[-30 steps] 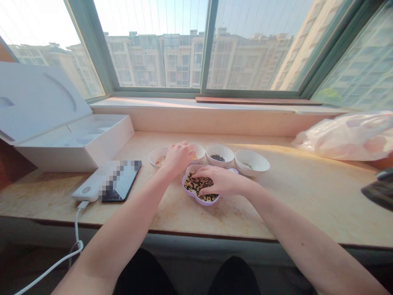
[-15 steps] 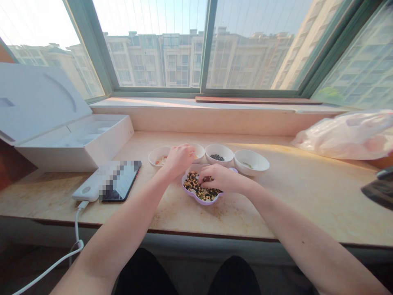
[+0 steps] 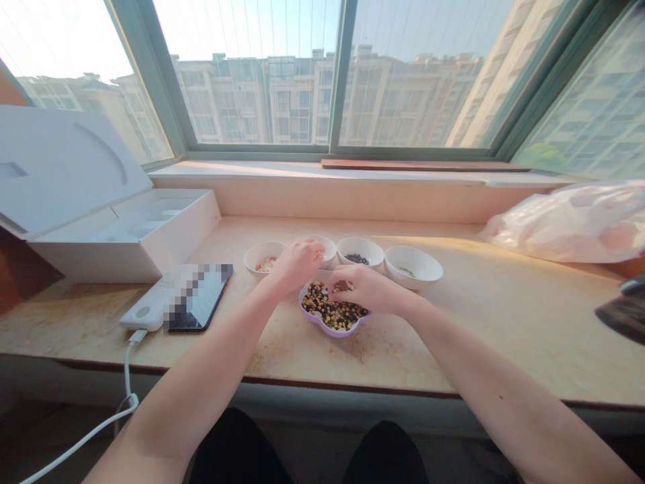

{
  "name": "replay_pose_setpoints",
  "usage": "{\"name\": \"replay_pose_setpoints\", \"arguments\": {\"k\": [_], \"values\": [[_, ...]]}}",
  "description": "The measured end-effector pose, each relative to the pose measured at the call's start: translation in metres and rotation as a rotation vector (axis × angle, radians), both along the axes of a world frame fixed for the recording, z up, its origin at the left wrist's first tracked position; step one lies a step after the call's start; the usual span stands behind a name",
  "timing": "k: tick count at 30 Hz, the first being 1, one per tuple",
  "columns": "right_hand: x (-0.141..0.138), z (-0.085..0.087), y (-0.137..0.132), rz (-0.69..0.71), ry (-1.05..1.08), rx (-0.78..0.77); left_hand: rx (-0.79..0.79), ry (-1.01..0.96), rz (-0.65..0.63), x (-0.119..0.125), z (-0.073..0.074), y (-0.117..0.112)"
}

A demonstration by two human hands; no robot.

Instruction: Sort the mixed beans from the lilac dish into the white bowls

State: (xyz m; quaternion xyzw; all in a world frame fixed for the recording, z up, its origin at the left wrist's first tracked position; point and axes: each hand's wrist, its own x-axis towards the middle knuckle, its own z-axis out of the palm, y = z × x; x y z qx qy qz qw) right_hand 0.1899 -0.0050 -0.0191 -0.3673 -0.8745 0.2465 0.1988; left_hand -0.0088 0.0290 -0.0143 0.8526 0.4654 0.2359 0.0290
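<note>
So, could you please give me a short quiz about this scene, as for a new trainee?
1. True or false: the right hand is over the purple flower-shaped plastic dish of mixed beans.
2. How many small round white bowls stand behind that dish?
3. The dark beans lie in which white bowl, counted from the left? A first, B third, C fourth.
Key: 1 true; 2 four; 3 B.

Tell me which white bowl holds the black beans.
The third white bowl from the left, just beyond the right hand; no other white bowl holds anything dark.
</note>
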Motion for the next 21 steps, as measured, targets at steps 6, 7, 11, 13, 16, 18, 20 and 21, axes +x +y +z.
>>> {"name": "replay_pose_setpoints", "arguments": {"k": [6, 7, 11, 13, 16, 18, 20, 21], "values": [[0.006, 0.003, 0.004, -0.207, 0.14, 0.079, 0.001, -0.055, -0.115, 0.0, 0.005, -0.012], [0.006, 0.003, 0.005, -0.247, 0.184, 0.072, -0.007, -0.079, -0.142, 0.0, 0.006, -0.012], [0.006, 0.005, 0.007, -0.304, 0.345, -0.058, -0.033, -0.192, -0.305, 0.004, 0.002, -0.009], [0.006, 0.004, 0.008, -0.292, 0.393, -0.175, -0.024, -0.234, -0.319, 0.007, -0.001, -0.006], [0.008, 0.001, 0.01, -0.3, 0.463, -0.297, -0.008, -0.277, -0.301, 0.01, -0.004, -0.005], [0.009, -0.001, 0.011, -0.306, 0.487, -0.324, 0.0, -0.295, -0.306, 0.01, -0.004, -0.005], [0.009, -0.001, 0.01, -0.3, 0.454, -0.307, -0.002, -0.303, -0.279, 0.009, -0.004, -0.004], [0.008, 0.0, 0.009, -0.29, 0.405, -0.265, -0.006, -0.305, -0.237, 0.008, -0.004, -0.003]]}}
